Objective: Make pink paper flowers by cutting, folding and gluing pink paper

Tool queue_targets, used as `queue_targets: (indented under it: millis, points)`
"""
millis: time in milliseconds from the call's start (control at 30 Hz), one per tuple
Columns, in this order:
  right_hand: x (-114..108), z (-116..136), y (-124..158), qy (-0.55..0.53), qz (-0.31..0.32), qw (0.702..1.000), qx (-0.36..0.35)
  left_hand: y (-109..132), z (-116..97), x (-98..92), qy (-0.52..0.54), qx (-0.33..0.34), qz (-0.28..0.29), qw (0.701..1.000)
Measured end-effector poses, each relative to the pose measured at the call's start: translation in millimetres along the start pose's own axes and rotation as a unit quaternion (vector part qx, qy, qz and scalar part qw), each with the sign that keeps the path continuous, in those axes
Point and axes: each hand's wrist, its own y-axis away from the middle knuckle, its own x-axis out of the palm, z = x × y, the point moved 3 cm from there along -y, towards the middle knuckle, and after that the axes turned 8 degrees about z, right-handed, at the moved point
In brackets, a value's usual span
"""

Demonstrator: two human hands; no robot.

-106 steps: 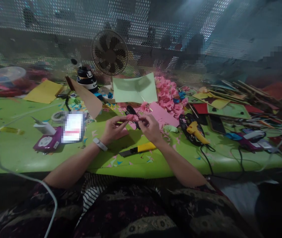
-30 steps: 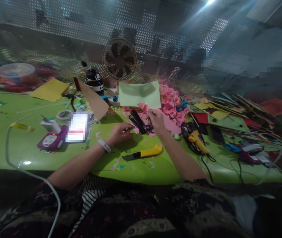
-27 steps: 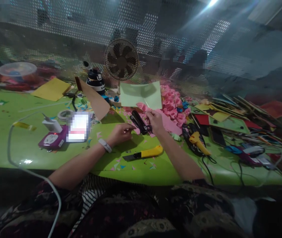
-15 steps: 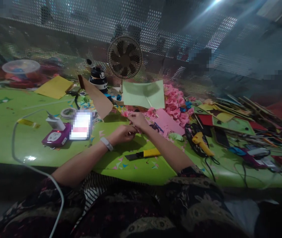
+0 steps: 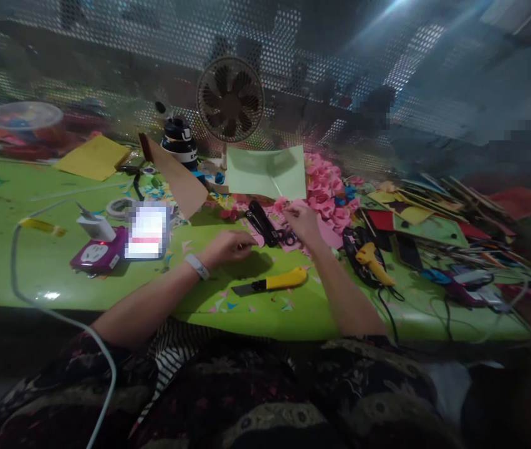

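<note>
My right hand (image 5: 303, 223) pinches a small pink paper flower (image 5: 279, 205) on a thin stick, held just in front of a pale green sheet (image 5: 266, 172). My left hand (image 5: 228, 245) rests on the green table (image 5: 36, 280) with its fingers curled together; I cannot make out anything in them. A black stapler (image 5: 261, 222) lies between the two hands, with scissors (image 5: 287, 237) beside it on a pink sheet (image 5: 324, 229). A yellow utility knife (image 5: 270, 282) lies close to my left wrist.
A heap of pink paper flowers (image 5: 328, 190) sits behind my right hand. A yellow glue gun (image 5: 372, 262) and cables lie to the right, beside stacked coloured paper (image 5: 415, 215). A fan (image 5: 230, 100), a phone (image 5: 146, 232) and a purple power strip (image 5: 91, 255) stand to the left.
My right hand went left across the stapler half a second ago and has come back to the right, holding a pink flower by the green sheet. My left hand stays resting on the table.
</note>
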Motion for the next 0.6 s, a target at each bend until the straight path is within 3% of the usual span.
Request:
queue_targets:
  millis: [133, 200, 267, 433, 500, 533, 600]
  points:
    - [-31.9, -41.1, -8.0, 0.083, -0.049, 0.994, 0.047, 2.1, 11.0, -12.7, -0.009, -0.076, -0.142, 0.987]
    - [-39.2, -53.4, -9.4, 0.136, -0.07, 0.986, 0.062, 3.0, 16.6, -17.2, 0.007, -0.105, -0.18, 0.978]
    - [-41.0, -59.3, -9.3, 0.171, -0.072, 0.98, 0.069, 3.7, 21.7, -20.1, 0.044, -0.123, -0.207, 0.97]
    - [-33.0, -54.7, -4.7, 0.199, -0.011, 0.977, 0.078, 4.4, 30.2, -27.4, 0.137, -0.164, -0.277, 0.937]
    - [-30.8, -46.5, -1.3, 0.184, -0.006, 0.981, 0.059, 4.4, 31.5, -32.2, 0.142, -0.197, -0.274, 0.931]
    - [-30.3, -41.8, 0.6, 0.171, -0.006, 0.984, 0.047, 4.0, 31.9, -33.9, 0.134, -0.216, -0.245, 0.936]
    - [-29.9, -33.2, 4.3, 0.149, 0.001, 0.988, 0.027, 3.5, 33.0, -34.6, 0.077, -0.256, -0.131, 0.955]
